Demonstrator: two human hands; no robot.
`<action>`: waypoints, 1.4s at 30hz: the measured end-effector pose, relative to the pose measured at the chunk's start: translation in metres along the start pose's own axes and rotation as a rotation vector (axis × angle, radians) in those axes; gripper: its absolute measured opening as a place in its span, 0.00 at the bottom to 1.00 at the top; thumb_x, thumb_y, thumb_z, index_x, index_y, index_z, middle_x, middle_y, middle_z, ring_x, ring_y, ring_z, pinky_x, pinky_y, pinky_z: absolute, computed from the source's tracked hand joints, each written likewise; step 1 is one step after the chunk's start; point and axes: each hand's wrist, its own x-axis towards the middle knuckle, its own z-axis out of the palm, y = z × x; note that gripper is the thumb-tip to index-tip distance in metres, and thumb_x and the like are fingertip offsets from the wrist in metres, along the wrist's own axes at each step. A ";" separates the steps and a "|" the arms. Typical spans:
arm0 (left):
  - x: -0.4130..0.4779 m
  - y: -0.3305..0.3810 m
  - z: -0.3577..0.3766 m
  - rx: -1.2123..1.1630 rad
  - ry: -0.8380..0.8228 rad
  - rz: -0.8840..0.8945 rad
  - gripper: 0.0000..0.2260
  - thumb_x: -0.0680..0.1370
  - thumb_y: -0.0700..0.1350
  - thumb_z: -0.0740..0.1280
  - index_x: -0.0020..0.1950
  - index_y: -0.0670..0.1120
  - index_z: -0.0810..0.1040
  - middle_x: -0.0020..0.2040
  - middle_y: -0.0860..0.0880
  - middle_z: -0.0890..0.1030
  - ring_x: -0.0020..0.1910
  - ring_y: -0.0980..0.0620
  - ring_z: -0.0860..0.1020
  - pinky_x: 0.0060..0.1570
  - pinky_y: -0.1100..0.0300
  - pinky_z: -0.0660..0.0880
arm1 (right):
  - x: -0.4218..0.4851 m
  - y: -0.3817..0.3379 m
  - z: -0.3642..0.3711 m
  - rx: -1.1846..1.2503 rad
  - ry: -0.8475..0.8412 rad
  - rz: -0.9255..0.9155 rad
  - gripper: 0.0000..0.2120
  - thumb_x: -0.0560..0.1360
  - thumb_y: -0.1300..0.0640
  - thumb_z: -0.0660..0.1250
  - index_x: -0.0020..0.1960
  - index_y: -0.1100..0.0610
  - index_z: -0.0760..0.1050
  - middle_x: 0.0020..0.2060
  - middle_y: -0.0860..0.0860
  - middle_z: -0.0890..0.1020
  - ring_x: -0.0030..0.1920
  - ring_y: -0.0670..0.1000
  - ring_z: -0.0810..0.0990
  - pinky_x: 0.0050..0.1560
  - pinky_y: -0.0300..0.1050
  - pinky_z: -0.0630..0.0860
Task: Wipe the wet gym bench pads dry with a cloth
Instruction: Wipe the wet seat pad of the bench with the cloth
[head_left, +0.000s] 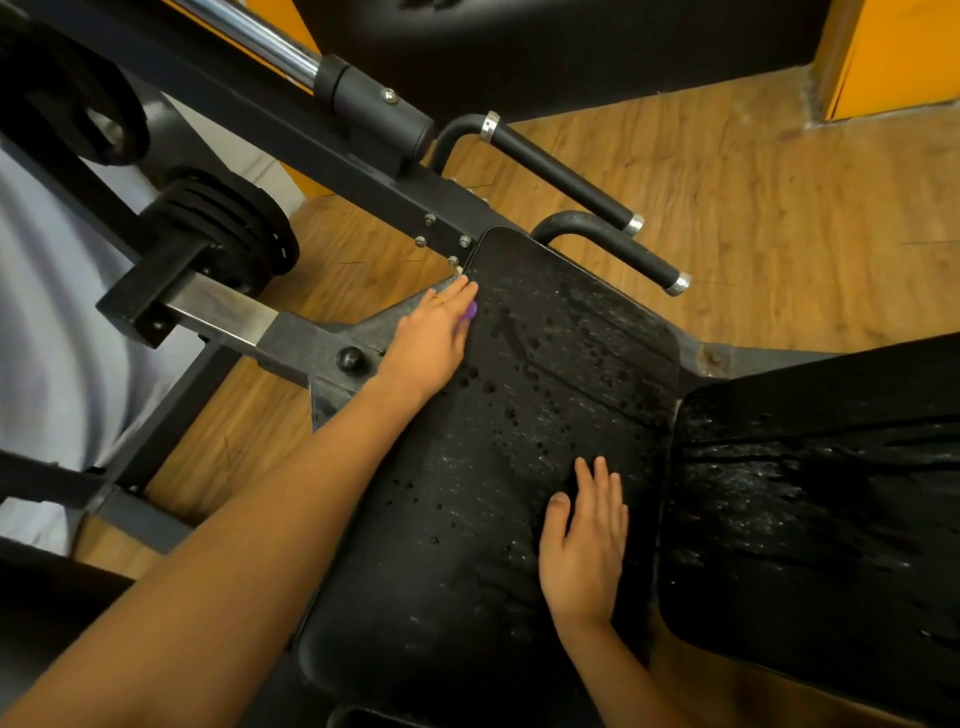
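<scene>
The black seat pad (519, 415) lies in the middle of the view, dotted with water drops and streaks. A second black pad (810, 493) to its right is also wet. My left hand (431, 343) lies with straight fingers on the seat pad's far left edge. It presses down a purple cloth (470, 312), of which only a small corner peeks out beside the fingers. My right hand (587, 540) rests flat on the seat pad's near right part, fingers spread and holding nothing.
Two black handles with chrome caps (566, 176) jut out beyond the seat pad. A dark steel frame (291, 135) with a chrome bar and stacked weight plates (228, 223) runs along the left. Wooden floor (779, 208) surrounds the machine.
</scene>
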 end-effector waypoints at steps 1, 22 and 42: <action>0.011 0.002 0.001 0.006 -0.002 -0.001 0.22 0.86 0.44 0.57 0.81 0.49 0.62 0.81 0.52 0.60 0.80 0.40 0.58 0.71 0.37 0.63 | 0.000 0.000 0.000 -0.004 -0.003 0.005 0.27 0.84 0.46 0.47 0.81 0.51 0.60 0.81 0.46 0.55 0.81 0.45 0.46 0.81 0.48 0.43; 0.134 0.023 -0.003 0.113 -0.058 0.042 0.19 0.85 0.42 0.57 0.77 0.45 0.67 0.79 0.47 0.65 0.78 0.38 0.61 0.73 0.46 0.61 | -0.001 -0.002 0.001 -0.014 0.017 0.021 0.31 0.81 0.41 0.42 0.81 0.49 0.60 0.81 0.43 0.54 0.81 0.42 0.44 0.79 0.42 0.38; 0.053 -0.002 -0.006 -0.210 -0.069 0.032 0.23 0.86 0.57 0.55 0.80 0.51 0.65 0.82 0.53 0.58 0.80 0.50 0.58 0.76 0.47 0.56 | -0.002 -0.002 0.001 0.022 0.031 0.027 0.29 0.82 0.42 0.44 0.80 0.49 0.61 0.81 0.42 0.55 0.81 0.41 0.44 0.79 0.42 0.39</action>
